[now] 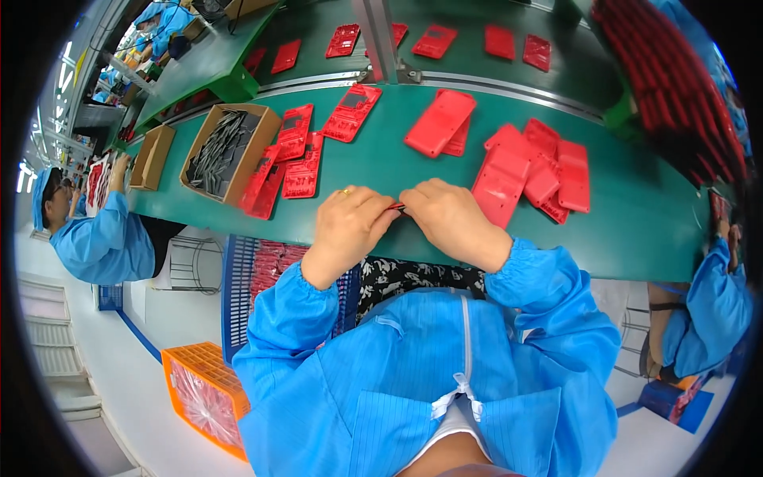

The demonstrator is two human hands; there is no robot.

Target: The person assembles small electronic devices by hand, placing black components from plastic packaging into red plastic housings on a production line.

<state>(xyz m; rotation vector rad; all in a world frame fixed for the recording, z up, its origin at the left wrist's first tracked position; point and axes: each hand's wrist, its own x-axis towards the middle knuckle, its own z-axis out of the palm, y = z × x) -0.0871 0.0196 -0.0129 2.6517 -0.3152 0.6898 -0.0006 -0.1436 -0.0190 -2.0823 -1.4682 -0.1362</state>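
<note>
My left hand [350,226] and my right hand [451,219] meet over the front edge of the green table. Their fingers are bent and closed on a small red plastic piece [396,206] with a dark part beside it. Most of that piece is hidden behind the fingers, so its full shape cannot be made out. Left of my hands lie several open red plastic housings [302,171], showing their ribbed insides. To the right, smooth red plastic housings [502,175] lie in a loose overlapping pile, and another small stack of housings [439,123] is farther back.
A cardboard box [266,127] of thin dark parts and a smaller carton [151,157] stand at left. Behind a metal rail, red housings [435,41] lie on a dark green surface. Blue [234,306] and orange [208,356] crates stand below. Co-workers sit on both sides.
</note>
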